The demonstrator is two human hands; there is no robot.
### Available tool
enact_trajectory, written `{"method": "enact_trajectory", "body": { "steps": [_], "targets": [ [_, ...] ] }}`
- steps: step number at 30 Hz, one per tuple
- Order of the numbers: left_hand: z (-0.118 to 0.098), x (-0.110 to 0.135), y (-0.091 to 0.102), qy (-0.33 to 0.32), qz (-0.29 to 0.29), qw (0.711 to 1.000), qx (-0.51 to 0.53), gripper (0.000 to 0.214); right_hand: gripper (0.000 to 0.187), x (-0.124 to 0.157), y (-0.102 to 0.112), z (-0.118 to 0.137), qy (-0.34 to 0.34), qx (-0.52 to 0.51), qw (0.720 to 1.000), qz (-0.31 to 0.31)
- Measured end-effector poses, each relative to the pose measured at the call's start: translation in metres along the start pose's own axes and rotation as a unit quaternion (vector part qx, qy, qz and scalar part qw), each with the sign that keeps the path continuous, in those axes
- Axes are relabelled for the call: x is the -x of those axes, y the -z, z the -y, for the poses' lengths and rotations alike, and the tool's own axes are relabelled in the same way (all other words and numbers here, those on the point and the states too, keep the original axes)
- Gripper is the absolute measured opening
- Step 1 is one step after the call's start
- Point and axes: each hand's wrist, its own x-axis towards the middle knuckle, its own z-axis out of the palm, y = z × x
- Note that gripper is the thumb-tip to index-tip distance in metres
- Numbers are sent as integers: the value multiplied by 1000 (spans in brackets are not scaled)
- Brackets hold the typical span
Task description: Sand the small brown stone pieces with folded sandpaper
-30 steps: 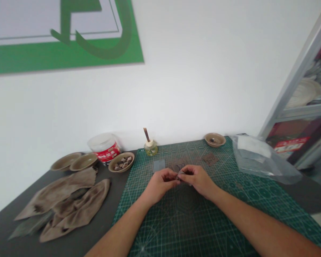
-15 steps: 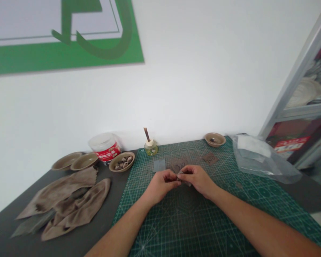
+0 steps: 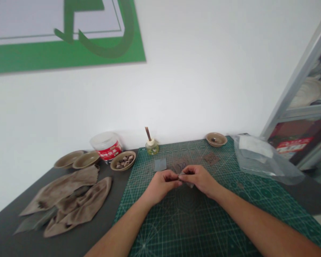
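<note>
Your left hand (image 3: 162, 184) and right hand (image 3: 198, 178) pinch their fingers together on a small grey strip (image 3: 189, 184) above the green cutting mat (image 3: 176, 228), its long side slanting down toward the nearer right hand.

Bright, flat light, edges fisheye-warped

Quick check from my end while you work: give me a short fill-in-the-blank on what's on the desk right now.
The small piece held between the left hand and right hand is ____.
The cutting mat under the hands is ____.
The label on the tub is ____.
The cloths lie to the ____ of the mat.

Missing words: grey; green; red; left.
</note>
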Motion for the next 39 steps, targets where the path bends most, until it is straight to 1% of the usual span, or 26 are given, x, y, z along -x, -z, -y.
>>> {"method": "enact_trajectory", "body": {
  "steps": [3, 5, 10, 14, 16, 19, 22, 28, 35, 39],
  "targets": [
    [-1, 0, -2, 11, 5, 999, 41, 11, 25, 1, 5, 2, -10, -15, 1000, 18],
    [1, 0, -3, 14, 10, 998, 58, 11, 25, 1, 6, 3, -11, -15, 1000, 16],
    [3, -1, -2, 13, 5, 999, 35, 11, 22, 1, 0, 0, -10, -5, 1000, -4],
    [5, -3, -4, 8, -7, 997, 82, 22, 21, 1, -2, 1, -11, -16, 1000, -11],
    [7, -3, -5, 12, -7, 995, 101, 24, 21, 1, -1, 2, -12, -22, 1000, -9],
    [9, -2, -5, 19, -11, 996, 82, 17, 21, 1, 0, 3, -13, -23, 1000, -3],
    [8, -2, -3, 19, -10, 997, 70, 16, 21, 1, 0, 3, -9, -25, 1000, -4],
    [4, -2, -2, 16, 2, 995, 94, 16, 21, 2, -2, 2, 4, -13, 999, -31],
    [4, -1, -1, 7, 8, 995, 99, 17, 22, 3, -3, 2, 3, -12, 1000, -26],
    [4, -1, -1, 5, 11, 995, 103, 15, 22, 4, -3, 1, 15, -13, 1000, -23]
  ]
}}
